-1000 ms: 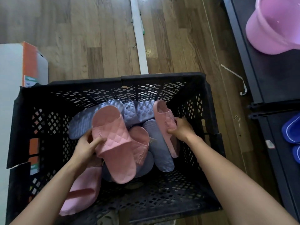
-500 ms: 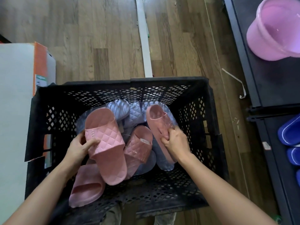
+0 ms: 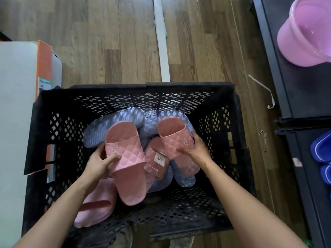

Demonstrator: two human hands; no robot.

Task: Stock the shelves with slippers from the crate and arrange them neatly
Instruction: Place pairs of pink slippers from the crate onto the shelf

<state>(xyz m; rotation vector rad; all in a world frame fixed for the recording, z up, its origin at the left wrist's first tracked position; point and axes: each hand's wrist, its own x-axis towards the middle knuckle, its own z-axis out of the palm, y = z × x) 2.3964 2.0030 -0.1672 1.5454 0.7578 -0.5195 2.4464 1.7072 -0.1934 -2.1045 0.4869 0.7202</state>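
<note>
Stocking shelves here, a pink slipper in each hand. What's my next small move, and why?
Probably lift both clear of the crate toward the shelf on your right: left hand grips one pink slipper, right hand grips the matching slipper, making a pair.

Brown wood-plank floor (image 3: 107, 42) crossed by a white strip (image 3: 162, 51); white-and-orange box (image 3: 16, 104) at left, dark shelf (image 3: 304, 90) bearing a pink tub (image 3: 304, 36) at right.
</note>
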